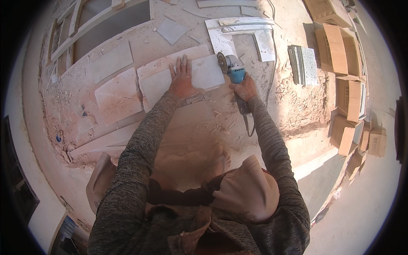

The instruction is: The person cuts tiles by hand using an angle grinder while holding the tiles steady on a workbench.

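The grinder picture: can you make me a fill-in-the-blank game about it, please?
1. The left hand lies palm ____ on a pale tile.
2. The grinder, held in the right hand, has a disc shaped like a ____.
3. Cardboard boxes stand along the picture's ____ side.

Missing words: down; circle; right.

Left hand (182, 81) lies flat on the pale tile (208, 73); right hand (245, 88) grips the angle grinder (237, 75), disc (221, 62) at the tile's right edge.
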A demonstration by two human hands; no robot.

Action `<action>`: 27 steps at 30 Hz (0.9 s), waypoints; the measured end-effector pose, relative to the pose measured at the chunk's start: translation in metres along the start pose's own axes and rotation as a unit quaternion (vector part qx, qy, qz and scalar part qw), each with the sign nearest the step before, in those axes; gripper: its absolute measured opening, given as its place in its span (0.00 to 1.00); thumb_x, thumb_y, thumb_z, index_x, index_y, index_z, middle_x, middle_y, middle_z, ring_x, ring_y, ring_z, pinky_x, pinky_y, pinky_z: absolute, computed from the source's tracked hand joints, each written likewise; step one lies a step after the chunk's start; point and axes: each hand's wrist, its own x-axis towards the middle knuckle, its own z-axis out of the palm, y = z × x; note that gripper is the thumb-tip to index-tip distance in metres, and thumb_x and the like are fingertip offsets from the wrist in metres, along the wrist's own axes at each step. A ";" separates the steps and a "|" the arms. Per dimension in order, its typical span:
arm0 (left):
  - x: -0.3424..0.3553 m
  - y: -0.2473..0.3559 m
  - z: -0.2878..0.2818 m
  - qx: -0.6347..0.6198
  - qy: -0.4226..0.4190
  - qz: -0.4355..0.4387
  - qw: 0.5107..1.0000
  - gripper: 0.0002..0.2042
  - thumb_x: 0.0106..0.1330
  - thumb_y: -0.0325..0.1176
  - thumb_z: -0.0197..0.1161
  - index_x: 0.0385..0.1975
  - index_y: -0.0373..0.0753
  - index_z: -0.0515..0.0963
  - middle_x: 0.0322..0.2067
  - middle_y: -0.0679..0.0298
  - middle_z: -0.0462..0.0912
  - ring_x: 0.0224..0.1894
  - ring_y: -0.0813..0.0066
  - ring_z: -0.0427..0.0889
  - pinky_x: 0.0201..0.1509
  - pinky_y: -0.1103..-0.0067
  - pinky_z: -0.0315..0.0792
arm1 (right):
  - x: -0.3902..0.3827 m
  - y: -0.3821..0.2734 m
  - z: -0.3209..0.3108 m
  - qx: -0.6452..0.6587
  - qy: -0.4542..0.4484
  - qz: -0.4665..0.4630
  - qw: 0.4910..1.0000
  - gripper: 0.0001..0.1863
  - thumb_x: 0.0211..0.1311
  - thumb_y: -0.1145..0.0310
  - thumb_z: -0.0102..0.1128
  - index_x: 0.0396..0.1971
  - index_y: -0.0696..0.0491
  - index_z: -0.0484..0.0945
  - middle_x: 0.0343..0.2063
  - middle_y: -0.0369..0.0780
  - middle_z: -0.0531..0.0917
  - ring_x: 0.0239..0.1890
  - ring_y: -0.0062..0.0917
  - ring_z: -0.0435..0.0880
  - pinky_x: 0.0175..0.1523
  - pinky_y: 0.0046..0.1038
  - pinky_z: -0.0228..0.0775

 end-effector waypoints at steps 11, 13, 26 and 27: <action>0.000 -0.001 0.002 0.003 0.008 0.001 1.000 0.74 0.41 0.70 0.77 0.78 0.28 0.38 0.79 0.44 0.36 0.81 0.43 0.29 0.78 0.40 0.25 | 0.004 -0.001 0.001 -0.026 0.009 -0.003 1.000 0.39 0.42 0.60 0.74 0.55 0.64 0.73 0.46 0.57 0.85 0.50 0.48 0.87 0.56 0.40 0.78; 0.001 -0.002 0.003 0.004 0.012 0.003 1.000 0.74 0.41 0.70 0.77 0.78 0.28 0.39 0.79 0.44 0.36 0.81 0.42 0.30 0.78 0.40 0.25 | 0.004 -0.001 0.002 -0.026 0.007 -0.008 1.000 0.39 0.43 0.60 0.74 0.55 0.64 0.73 0.46 0.57 0.85 0.50 0.48 0.87 0.57 0.40 0.78; 0.000 -0.007 0.013 -0.020 0.040 0.017 0.999 0.74 0.39 0.69 0.77 0.77 0.27 0.39 0.80 0.44 0.36 0.81 0.42 0.30 0.77 0.39 0.24 | 0.009 -0.006 0.003 0.008 0.010 -0.025 1.000 0.37 0.44 0.59 0.74 0.54 0.64 0.75 0.46 0.55 0.86 0.50 0.47 0.87 0.56 0.39 0.77; 0.000 -0.007 0.013 -0.020 0.044 0.019 0.999 0.74 0.39 0.69 0.78 0.77 0.26 0.39 0.80 0.44 0.36 0.81 0.42 0.30 0.77 0.38 0.24 | 0.010 -0.005 0.003 0.011 0.009 -0.022 1.000 0.36 0.44 0.60 0.74 0.54 0.64 0.75 0.45 0.55 0.86 0.50 0.47 0.87 0.56 0.39 0.77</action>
